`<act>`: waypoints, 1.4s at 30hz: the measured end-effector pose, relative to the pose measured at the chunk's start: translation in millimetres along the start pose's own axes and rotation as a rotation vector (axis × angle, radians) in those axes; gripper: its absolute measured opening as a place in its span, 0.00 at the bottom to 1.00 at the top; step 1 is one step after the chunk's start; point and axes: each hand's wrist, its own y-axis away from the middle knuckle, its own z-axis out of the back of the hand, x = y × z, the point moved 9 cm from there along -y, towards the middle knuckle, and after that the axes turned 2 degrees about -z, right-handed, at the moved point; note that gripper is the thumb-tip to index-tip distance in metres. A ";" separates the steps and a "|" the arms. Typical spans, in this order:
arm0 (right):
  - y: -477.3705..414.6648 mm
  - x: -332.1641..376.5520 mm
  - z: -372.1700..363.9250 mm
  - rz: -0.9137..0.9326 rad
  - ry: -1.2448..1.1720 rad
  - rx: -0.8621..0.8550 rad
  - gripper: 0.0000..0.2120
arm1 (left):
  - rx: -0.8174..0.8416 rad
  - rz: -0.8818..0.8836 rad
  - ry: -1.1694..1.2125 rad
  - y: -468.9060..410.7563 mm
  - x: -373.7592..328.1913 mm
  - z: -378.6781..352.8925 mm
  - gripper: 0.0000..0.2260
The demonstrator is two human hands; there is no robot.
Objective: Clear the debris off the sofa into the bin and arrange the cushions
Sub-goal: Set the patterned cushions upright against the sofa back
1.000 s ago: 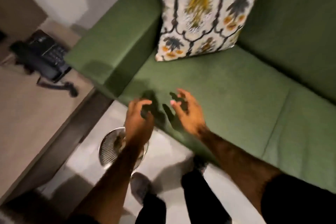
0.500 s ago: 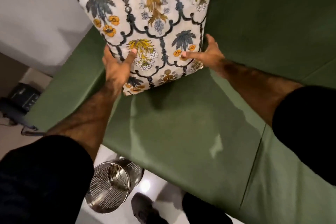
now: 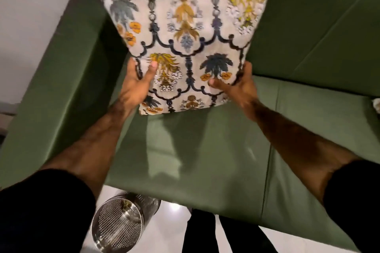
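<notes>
Right, step in hand: I am setting the cushion (image 3: 186, 47) against the corner of the sofa (image 3: 197, 150), at 12 o'clock in my view.
Left hand: my left hand (image 3: 136, 86) is clasped on the cushion's lower left edge, thumb across the front.
Right hand: my right hand (image 3: 236, 86) grips the lower right edge the same way.
Cushion position: upright, tipped a little, its bottom edge at or just above the seat; I cannot tell if it touches.
Doing it well: I would press the base down evenly, square the top against the backrest, then let go with both hands together.
Cushion look: pale fabric, dark scalloped lines, yellow, blue and orange flowers; plump, soft, corners peaked.
Bin: the mesh bin (image 3: 121, 224) stands on the floor at 7 o'clock.
Leftover: a pale scrap (image 3: 376, 104) lies on the seat at 3 o'clock, possibly debris.
</notes>
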 end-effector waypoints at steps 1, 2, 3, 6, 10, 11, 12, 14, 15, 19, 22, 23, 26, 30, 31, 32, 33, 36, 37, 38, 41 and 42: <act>7.9 -5.5 19.4 -0.008 0.012 -0.044 0.49 | 0.037 -0.009 -0.023 -1.0 -6.7 -18.7 0.36; 14.3 -9.4 35.9 -0.010 0.031 -0.079 0.48 | 0.072 -0.020 -0.041 -3.8 -12.2 -35.3 0.37; 19.1 -12.2 47.2 -0.012 0.053 -0.098 0.48 | 0.101 -0.024 -0.053 -6.3 -16.7 -48.3 0.38; 23.4 -16.1 64.0 -0.028 0.078 -0.085 0.50 | 0.090 0.018 -0.104 -10.1 -19.4 -67.8 0.44; 19.9 -15.7 67.5 -0.024 0.083 0.018 0.47 | -0.067 -0.053 -0.024 -5.0 -28.5 -63.6 0.31; 21.7 -18.1 69.9 -0.025 0.063 0.049 0.46 | -0.148 -0.057 -0.023 0.3 -31.1 -62.8 0.30; 25.5 -21.7 73.7 -0.025 0.027 0.074 0.45 | -0.263 -0.057 -0.030 8.2 -32.6 -61.2 0.29; 39.6 -31.0 89.0 -0.024 -0.034 0.063 0.42 | -0.582 -0.111 -0.055 38.8 -40.5 -57.2 0.23; 50.1 -39.4 104.2 -0.041 -0.054 0.015 0.40 | -0.724 -0.182 -0.059 60.2 -47.8 -62.6 0.18; 116.7 -99.4 211.4 -0.190 -0.133 -0.305 0.38 | -0.540 -0.392 -0.026 102.9 -60.7 -172.8 0.05; 185.9 -147.5 330.7 -0.329 -0.140 -0.699 0.39 | -0.073 -0.423 -0.039 123.2 -82.0 -318.1 0.07; 208.7 -157.9 368.1 -0.356 -0.140 -0.866 0.40 | 0.080 -0.443 -0.059 131.2 -94.0 -364.9 0.07; 271.2 -187.6 472.5 -0.447 -0.225 -1.311 0.45 | 0.496 -0.461 -0.116 157.1 -128.7 -506.0 0.16; 288.5 -216.4 565.3 -0.548 -0.333 -1.333 0.57 | 0.817 -0.403 -0.210 175.1 -173.5 -646.2 0.32; 283.6 -217.8 582.1 -0.523 -0.343 -1.290 0.59 | 0.856 -0.360 -0.223 173.5 -183.9 -671.9 0.36; 277.3 -218.0 596.6 -0.481 -0.350 -1.238 0.60 | 0.885 -0.305 -0.223 169.6 -192.5 -695.3 0.40; 269.9 -218.4 607.4 -0.440 -0.348 -1.180 0.58 | 0.897 -0.256 -0.216 162.8 -198.7 -713.3 0.44; 250.1 -227.7 628.8 -0.415 -0.353 -0.995 0.50 | 0.955 -0.164 -0.251 146.7 -205.9 -754.5 0.57; 245.3 -229.2 631.8 -0.409 -0.380 -0.945 0.50 | 0.988 -0.131 -0.259 145.3 -203.8 -761.4 0.60; 239.8 -229.2 633.3 -0.404 -0.404 -0.903 0.50 | 0.998 -0.105 -0.255 143.7 -201.9 -762.8 0.62; 232.5 -226.4 637.6 -0.377 -0.354 -0.844 0.53 | 0.956 -0.097 -0.144 142.1 -195.4 -744.8 0.60; 226.5 -223.0 636.6 -0.355 -0.335 -0.809 0.54 | 0.904 -0.095 -0.098 142.1 -191.1 -731.4 0.58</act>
